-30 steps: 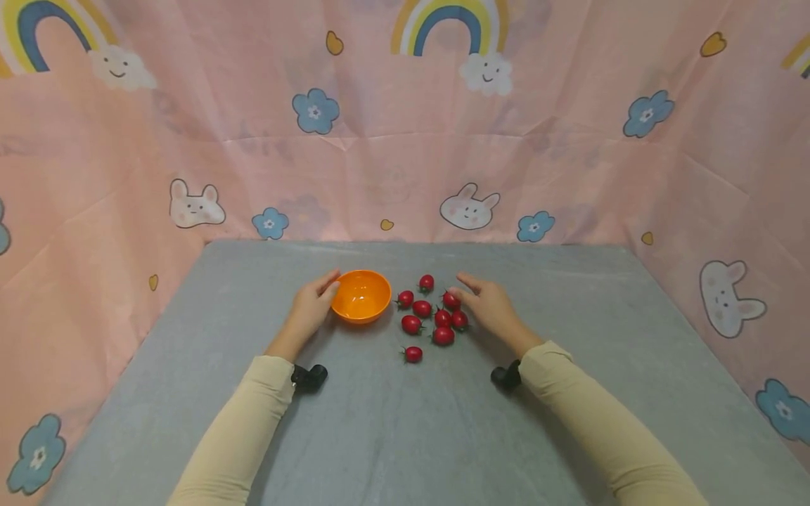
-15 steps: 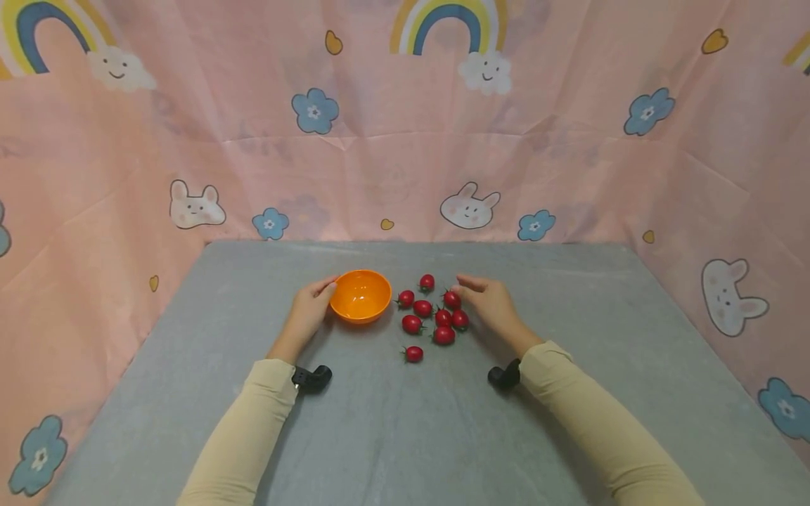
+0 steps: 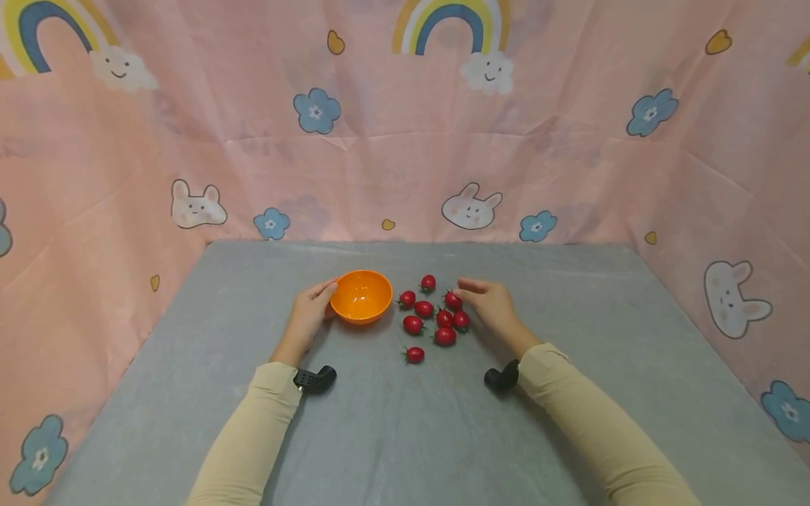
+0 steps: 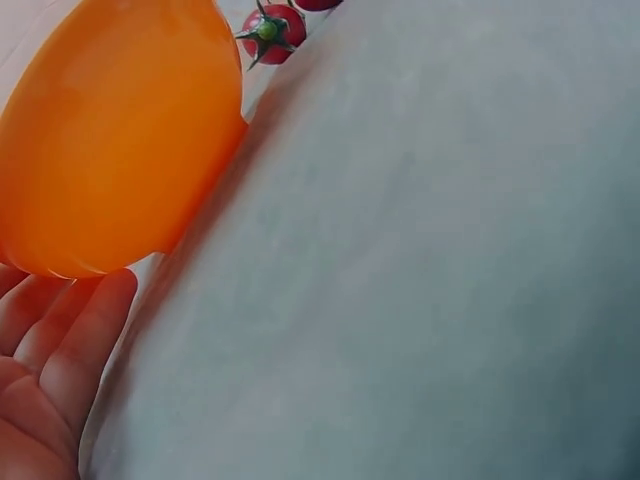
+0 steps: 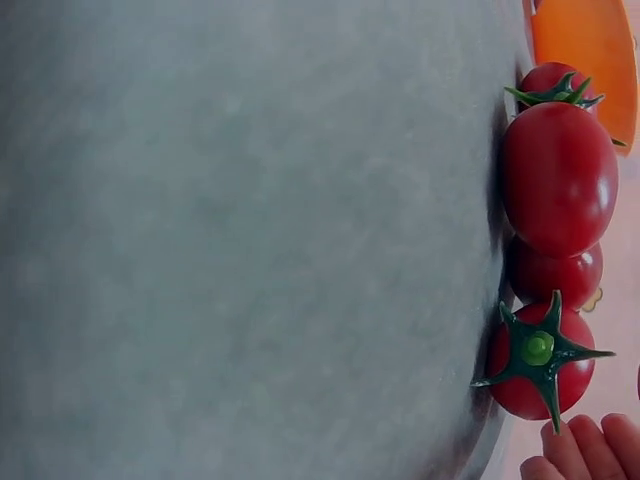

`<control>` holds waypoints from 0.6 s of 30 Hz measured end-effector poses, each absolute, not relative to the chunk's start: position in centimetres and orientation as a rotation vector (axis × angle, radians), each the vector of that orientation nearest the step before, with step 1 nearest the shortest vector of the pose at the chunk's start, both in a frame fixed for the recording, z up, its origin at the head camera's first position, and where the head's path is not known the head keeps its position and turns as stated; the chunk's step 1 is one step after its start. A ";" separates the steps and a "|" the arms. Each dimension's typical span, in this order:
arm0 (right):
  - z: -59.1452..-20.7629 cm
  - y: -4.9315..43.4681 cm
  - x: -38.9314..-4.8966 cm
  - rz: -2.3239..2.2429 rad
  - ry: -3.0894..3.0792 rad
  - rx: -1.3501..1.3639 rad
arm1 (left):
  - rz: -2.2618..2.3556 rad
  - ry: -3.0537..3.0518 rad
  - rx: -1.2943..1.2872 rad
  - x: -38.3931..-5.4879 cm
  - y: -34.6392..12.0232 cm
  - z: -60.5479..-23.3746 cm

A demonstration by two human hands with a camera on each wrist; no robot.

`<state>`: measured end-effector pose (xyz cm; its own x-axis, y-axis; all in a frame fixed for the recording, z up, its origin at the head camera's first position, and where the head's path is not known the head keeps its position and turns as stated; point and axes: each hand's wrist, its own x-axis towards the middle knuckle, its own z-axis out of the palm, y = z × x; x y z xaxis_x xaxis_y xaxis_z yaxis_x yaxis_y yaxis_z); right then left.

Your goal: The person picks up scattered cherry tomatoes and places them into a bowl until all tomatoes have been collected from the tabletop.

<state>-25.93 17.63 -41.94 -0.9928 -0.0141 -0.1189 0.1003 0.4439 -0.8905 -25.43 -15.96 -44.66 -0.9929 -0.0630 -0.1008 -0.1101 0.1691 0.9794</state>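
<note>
An orange bowl (image 3: 361, 298) stands upright on the table, its inside bare. My left hand (image 3: 308, 314) holds its left side, thumb at the rim; in the left wrist view the fingers (image 4: 85, 335) press the bowl's outer wall. To the bowl's right lie several red cherry tomatoes with green stems, among them a front one (image 3: 414, 355). My right hand (image 3: 496, 308) is at the right edge of the group, fingertips beside a cherry tomato (image 3: 453, 300). The right wrist view shows fingers (image 5: 590, 450) just past a stemmed tomato (image 5: 540, 362); whether they touch it is unclear.
A grey cloth covers the table (image 3: 392, 436). Behind and at both sides hangs a pink curtain (image 3: 392, 169) printed with rainbows, rabbits and flowers. A black wrist camera (image 3: 316, 379) sits on the left wrist, another black camera (image 3: 502, 377) on the right.
My right thumb and fingers have drawn a little closer together beside the tomato. My left wrist has turned slightly inward. The bowl and tomatoes lie as before.
</note>
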 end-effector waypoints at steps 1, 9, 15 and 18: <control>-42.0 17.6 -25.9 -1.604 2.574 0.086 | 2.004 2.368 -0.180 -25.4 -16.0 -44.8; -42.2 17.5 -26.0 -1.662 2.509 0.161 | 2.120 2.280 -0.220 -25.5 -15.9 -45.3; -42.2 17.4 -26.0 -1.683 2.450 0.208 | 2.164 2.267 -0.243 -25.7 -15.7 -45.4; -42.4 17.4 -26.0 -1.679 2.447 0.214 | 2.173 2.264 -0.246 -25.8 -15.6 -45.5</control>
